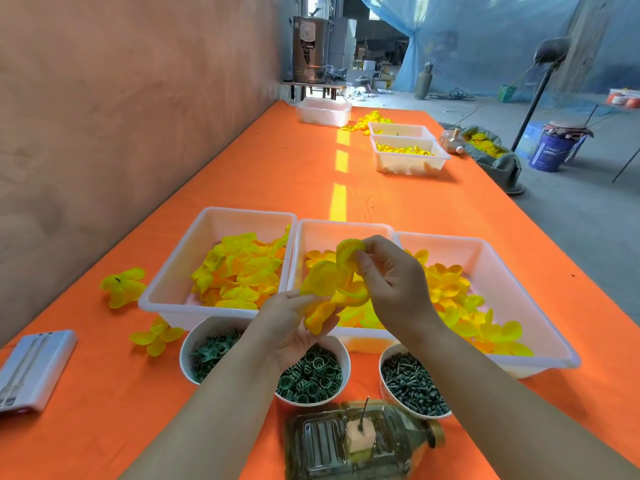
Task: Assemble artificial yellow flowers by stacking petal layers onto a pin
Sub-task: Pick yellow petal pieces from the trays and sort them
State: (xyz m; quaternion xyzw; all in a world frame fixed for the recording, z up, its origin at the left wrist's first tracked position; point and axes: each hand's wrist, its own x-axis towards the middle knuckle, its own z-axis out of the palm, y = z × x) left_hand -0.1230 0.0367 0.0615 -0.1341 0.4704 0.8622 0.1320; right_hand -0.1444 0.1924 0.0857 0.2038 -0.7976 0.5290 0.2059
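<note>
The left hand (294, 323) was closed around the lower edge of a yellow petal layer (332, 289), thumb and fingers pinching it from below. The right hand (391, 282) pinched the upper petal of the same layer between thumb and forefinger, so both hands held it in the air above the middle tray (346, 233). Trays of loose yellow petals sat left (221, 220) and right (485, 251) of that one on the orange table (415, 199). Nearer the person stood three bowls of small green parts, and nearest of all a pin (363, 412) stood upright in a small block on a bottle lying on its side. The pin was bare. The step appeared to be separating or spreading one layer; doing it well probably meant peeling off a single layer, finding its centre hole, and lowering it straight onto the pin. Two finished flowers (123, 287) lay on the table at far left.
</note>
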